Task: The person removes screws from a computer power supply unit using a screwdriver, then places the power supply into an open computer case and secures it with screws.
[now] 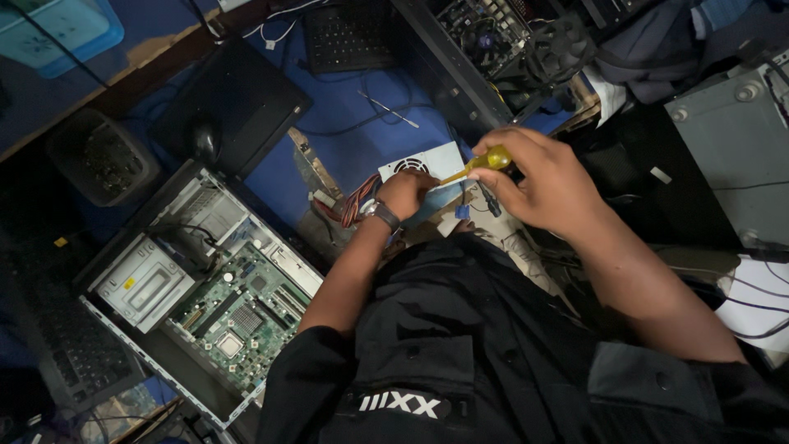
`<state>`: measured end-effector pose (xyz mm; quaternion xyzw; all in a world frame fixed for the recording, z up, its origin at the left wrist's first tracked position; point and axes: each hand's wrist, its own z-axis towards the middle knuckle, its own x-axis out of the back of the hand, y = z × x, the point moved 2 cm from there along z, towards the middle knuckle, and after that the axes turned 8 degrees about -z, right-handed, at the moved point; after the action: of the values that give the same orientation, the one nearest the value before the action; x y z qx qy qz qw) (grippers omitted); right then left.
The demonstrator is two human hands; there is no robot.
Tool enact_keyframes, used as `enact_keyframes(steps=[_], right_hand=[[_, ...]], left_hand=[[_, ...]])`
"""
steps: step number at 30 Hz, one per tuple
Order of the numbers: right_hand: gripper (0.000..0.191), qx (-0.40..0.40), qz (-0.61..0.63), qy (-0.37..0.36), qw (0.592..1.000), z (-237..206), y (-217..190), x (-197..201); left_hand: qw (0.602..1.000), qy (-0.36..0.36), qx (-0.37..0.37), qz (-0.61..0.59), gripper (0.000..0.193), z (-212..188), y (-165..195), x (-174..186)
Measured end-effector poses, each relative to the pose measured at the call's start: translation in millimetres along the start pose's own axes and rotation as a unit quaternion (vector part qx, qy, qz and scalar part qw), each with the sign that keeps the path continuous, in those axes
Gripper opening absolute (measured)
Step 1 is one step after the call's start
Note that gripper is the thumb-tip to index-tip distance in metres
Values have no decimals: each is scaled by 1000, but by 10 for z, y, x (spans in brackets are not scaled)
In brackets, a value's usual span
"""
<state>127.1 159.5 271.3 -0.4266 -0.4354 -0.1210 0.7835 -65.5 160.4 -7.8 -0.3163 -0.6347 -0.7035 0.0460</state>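
1. Open blue mat lies just beyond the power supply, crossed only by thin cables and a loose metal tool.
2. Left flank is blocked: a wire bundle spills out beside the left hand.
3. Right hand and its yellow-handled screwdriver hang over the unit's near edge.
4. Far side is walled off by the open computer case and keyboard.
5. Lower left, a second open case fills the floor.

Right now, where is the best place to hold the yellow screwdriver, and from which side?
Best by its yellow handle, from the right, as the right hand does now. The handle is the thick, rounded end, tilted up to the right. The thin shaft slopes down-left toward the grey power supply, which the left hand steadies.
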Motion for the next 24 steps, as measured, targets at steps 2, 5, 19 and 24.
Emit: enact_keyframes(steps=[2, 5, 19, 24], right_hand=[[35, 2, 6, 2, 1000, -2, 11, 0], [33, 11, 6, 7, 1000, -1, 8, -3], [52, 24, -365, 18, 931, 182, -123, 13], [33, 124, -323, 17, 938, 245, -405, 156]], left_hand=[[1000, -8, 14, -6, 36, -13, 13, 18], [1000, -13, 19, -5, 35, -22, 39, 31], [983, 122, -95, -98, 24, -96, 640, 192], [979, 167, -111, -34, 20, -64, 814, 283]])
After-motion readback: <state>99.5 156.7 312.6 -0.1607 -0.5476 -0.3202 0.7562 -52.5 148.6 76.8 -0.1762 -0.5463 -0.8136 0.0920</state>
